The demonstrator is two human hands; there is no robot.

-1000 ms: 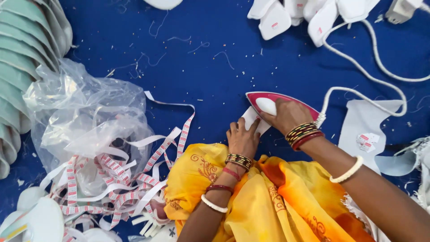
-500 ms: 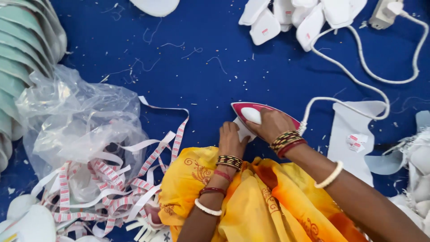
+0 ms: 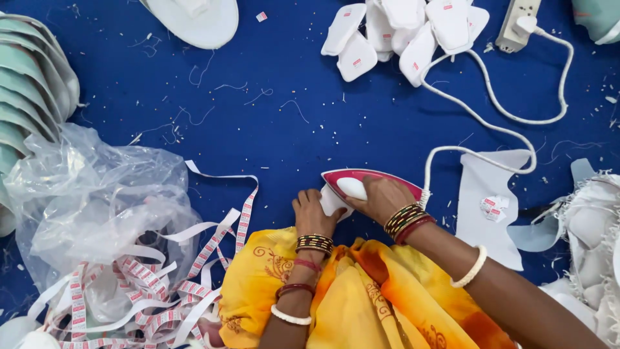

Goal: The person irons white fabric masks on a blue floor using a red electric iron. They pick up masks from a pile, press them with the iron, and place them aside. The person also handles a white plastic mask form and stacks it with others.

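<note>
On the left, a clear plastic bag (image 3: 97,213) and printed label tape (image 3: 161,291) lie within your reach on the blue desk (image 3: 258,129). Your left hand (image 3: 312,210) lies open, fingers flat, pinning the white fabric piece (image 3: 330,201) so it stays put. Your right hand (image 3: 382,199) has its grip closed around the pink iron (image 3: 361,184), pressing it on that piece.

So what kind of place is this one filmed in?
Likely a small garment workshop, with work done on a blue cloth surface. The right hand grips an electric iron, near piles of white fabric pieces and label ribbon.
</note>
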